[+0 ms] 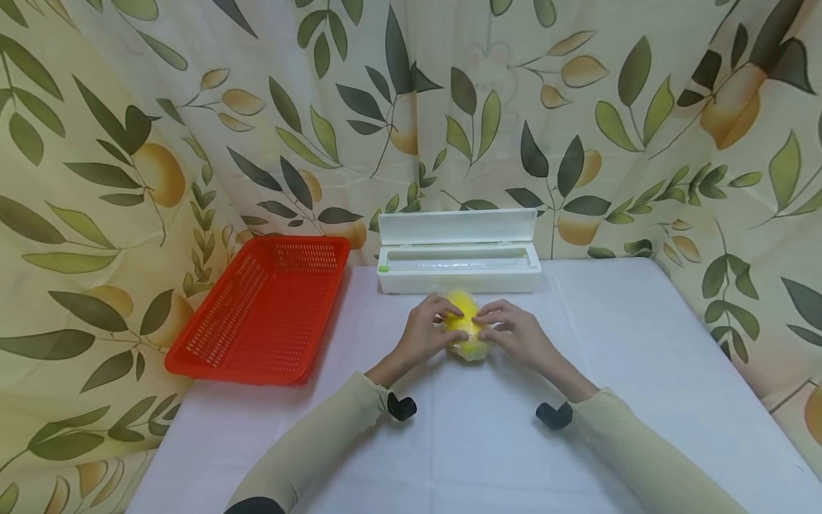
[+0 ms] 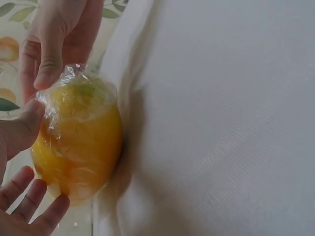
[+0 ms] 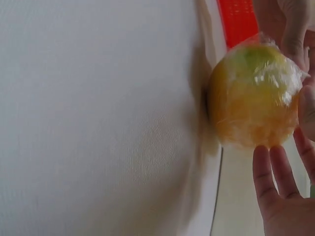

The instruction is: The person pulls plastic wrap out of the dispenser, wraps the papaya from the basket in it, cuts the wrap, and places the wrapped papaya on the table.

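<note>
A yellow fruit (image 1: 464, 303) wrapped in clear cling film stands on the white cloth between both hands. In the left wrist view the fruit (image 2: 83, 142) is rounded and yellow-orange, greenish near its top, where the film bunches in wrinkles. My left hand (image 1: 424, 332) holds its left side, thumb against the film and fingertips along the fruit. From the other side my right hand (image 1: 521, 333) holds it, with thumb and forefinger close together at the film. The right wrist view shows right-hand fingertips (image 3: 263, 162) touching the fruit's side. Its exact kind is unclear.
Just behind the fruit is a white cling-film box (image 1: 459, 282), lid raised, with a film roll (image 1: 443, 264) inside. A red plastic basket (image 1: 270, 314) stands at the left of the table (image 1: 616, 343). Leaf-patterned curtains (image 1: 411, 107) hang around the table's back and sides.
</note>
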Motion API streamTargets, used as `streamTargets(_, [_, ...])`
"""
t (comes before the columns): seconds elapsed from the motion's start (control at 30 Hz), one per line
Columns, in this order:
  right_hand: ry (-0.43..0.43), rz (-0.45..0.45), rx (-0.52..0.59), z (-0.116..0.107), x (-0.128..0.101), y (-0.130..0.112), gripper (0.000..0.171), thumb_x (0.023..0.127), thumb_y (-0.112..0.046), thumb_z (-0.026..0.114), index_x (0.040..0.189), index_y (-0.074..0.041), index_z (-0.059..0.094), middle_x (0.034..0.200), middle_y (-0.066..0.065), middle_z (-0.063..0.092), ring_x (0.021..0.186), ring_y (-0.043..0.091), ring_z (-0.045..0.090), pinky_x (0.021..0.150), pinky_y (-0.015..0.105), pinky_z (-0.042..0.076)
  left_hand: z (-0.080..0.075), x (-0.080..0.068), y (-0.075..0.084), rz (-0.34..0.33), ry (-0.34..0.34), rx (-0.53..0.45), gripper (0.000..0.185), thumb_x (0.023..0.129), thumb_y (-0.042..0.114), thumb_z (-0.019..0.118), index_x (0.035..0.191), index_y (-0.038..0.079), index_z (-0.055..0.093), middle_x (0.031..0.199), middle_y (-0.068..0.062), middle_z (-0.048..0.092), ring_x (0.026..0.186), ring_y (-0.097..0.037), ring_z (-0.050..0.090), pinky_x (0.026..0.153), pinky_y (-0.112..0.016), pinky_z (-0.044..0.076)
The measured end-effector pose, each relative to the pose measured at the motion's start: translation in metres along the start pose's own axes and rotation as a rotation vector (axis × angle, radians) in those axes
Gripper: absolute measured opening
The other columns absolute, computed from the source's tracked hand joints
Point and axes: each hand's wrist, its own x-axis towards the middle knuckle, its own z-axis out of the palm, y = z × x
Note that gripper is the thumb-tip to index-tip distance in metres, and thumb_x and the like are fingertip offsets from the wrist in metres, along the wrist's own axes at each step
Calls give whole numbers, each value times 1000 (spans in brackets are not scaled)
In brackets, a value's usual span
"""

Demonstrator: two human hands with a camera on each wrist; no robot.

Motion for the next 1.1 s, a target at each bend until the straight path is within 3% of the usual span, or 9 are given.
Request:
streamTargets(0.23, [-32,-30,-53,-1,0,5,24,95,-11,74,118,-12,78,125,3,64,121,26,60,96,44,54,-1,-3,-7,-32,-4,-37,36,80,10,89,113,5,74,119,-9,62,104,-25,63,89,-39,59])
streamTargets(0.5, [-35,34,27,0,1,3,21,93,-17,77,114,-15,80,122,2,62,118,26,59,89,42,59,-1,0,-9,-43,-35,-21,32,85,16,86,113,9,74,121,-5,60,106,-19,61,89,-30,57])
streamTargets(0.77, [-17,24,2,1,0,2,22,95,-17,75,117,-15,78,124,2,62,118,26,60,89,45,59,-3,1,-6,-64,-38,-33,31,85,18,86,113,10,74,122,-4,60,105,-18,60,90,-29,57])
streamTargets(0.9, [-60,6,-7,-1,-3,3,31,95,-20,76,126,-15,74,130,3,59,118,28,61,89,44,59,-4,-1,-6,-63,-34,-38,36,86,17,86,118,8,72,122,-6,61,106,-21,61,91,-30,56])
streamTargets(1.1, [-107,-12,-14,-3,-5,2,51,85,-27,86,132,-14,71,136,6,56,107,27,67,85,38,60,-4,-2,-6,-41,-20,-35,43,85,17,86,124,5,71,119,-7,61,107,-22,62,91,-32,57])
